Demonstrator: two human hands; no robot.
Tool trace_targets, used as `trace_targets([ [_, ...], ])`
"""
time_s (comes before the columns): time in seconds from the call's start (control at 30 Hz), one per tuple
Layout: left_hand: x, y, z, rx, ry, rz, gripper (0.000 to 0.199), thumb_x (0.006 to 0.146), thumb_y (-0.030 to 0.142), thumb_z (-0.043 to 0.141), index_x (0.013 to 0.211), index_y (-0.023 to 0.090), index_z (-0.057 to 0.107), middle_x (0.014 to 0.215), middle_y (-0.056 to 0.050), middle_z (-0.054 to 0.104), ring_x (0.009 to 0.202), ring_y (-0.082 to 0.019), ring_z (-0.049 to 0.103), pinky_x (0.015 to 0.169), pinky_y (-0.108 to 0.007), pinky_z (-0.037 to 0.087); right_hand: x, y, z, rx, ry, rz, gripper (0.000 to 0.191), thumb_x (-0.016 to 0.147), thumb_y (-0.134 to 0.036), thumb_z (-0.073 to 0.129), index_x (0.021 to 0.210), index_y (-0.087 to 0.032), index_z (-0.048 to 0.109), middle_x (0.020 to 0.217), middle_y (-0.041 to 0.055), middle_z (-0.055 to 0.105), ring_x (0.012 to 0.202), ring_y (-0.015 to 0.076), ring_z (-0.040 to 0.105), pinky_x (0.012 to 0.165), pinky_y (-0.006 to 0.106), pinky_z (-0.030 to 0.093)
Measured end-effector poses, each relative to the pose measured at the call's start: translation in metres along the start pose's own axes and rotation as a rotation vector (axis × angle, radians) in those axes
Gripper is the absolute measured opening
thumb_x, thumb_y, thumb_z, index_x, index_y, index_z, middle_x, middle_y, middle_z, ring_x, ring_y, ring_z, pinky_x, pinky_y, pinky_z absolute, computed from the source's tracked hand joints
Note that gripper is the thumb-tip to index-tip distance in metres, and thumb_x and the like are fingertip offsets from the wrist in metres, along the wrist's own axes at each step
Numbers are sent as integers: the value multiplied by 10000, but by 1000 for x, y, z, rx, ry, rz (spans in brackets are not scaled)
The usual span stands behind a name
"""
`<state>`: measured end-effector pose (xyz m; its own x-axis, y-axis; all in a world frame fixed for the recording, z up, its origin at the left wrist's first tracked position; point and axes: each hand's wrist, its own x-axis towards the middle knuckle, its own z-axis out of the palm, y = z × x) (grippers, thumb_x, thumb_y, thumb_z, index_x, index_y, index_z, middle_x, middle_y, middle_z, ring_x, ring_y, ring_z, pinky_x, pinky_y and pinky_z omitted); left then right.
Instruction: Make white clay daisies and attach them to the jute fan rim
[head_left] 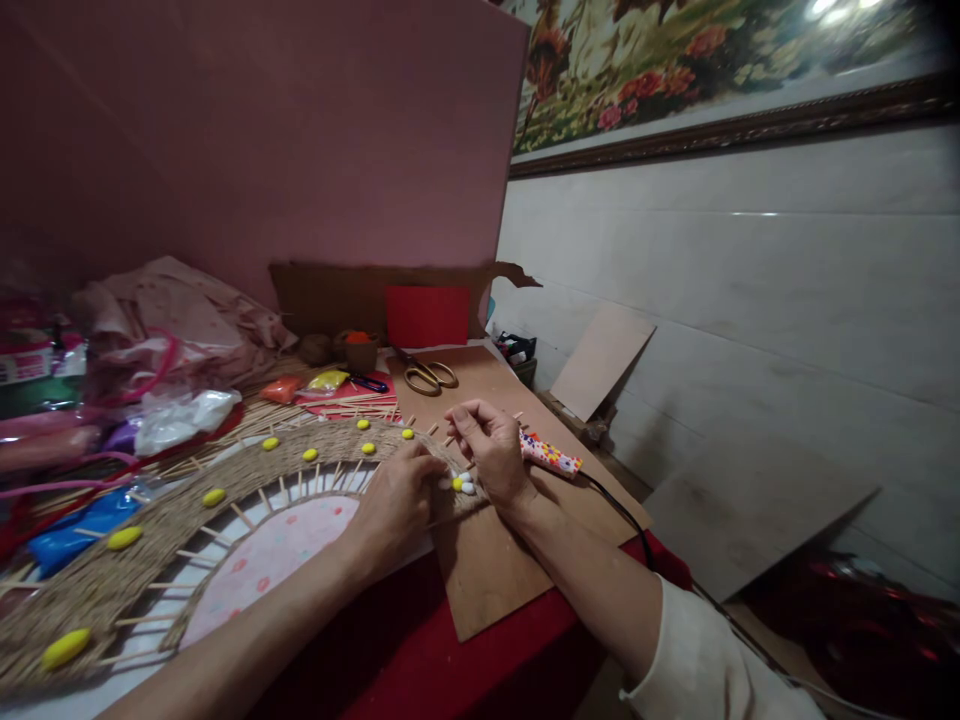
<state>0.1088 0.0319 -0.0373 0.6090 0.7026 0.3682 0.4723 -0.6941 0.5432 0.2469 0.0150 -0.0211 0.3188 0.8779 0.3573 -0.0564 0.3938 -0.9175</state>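
A large ring wound with jute twine lies across the left and middle, with thin wooden sticks along its inner edge and yellow oval pieces spaced around it. At its right end sits a small flower with a yellow centre and white petals. My left hand is closed at the ring beside this flower, fingertips curled down. Just above the flower, my right hand is closed in a pinch. Whatever either hand holds is hidden or too small to name. Inside the ring is a pink patterned disc.
Scissors with gold handles lie on a brown board. A flower-patterned corded tool rests right of my right hand. Plastic bags, a blue packet and loose sticks crowd the left. A cup stands at the back.
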Motion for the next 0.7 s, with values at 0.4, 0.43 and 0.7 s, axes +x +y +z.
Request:
trace_targets([
  [0.4, -8, 6, -6, 215, 31, -49, 335, 771, 51, 405, 796, 189, 709, 842, -71, 614, 738, -178, 564, 665, -303, 435, 2, 4, 0, 54, 22, 14, 356, 777, -513, 594, 763, -157, 618, 587, -27, 551, 420, 42, 389, 376, 168, 284],
  [0.43, -9, 7, -6, 248, 14, -56, 334, 770, 56, 411, 784, 194, 715, 852, -74, 616, 754, -186, 569, 675, -310, 438, 2, 4, 0, 48, 23, 12, 351, 774, -507, 599, 762, -157, 619, 590, -27, 552, 423, 42, 391, 375, 166, 285],
  [0.7, -12, 8, -5, 232, -4, -28, 375, 777, 59, 394, 844, 188, 739, 870, -96, 621, 789, -205, 576, 704, -327, 452, 1, 1, 2, 169, -49, 44, 219, 719, -318, 648, 882, -183, 595, 719, -27, 574, 448, 37, 407, 404, 166, 345],
])
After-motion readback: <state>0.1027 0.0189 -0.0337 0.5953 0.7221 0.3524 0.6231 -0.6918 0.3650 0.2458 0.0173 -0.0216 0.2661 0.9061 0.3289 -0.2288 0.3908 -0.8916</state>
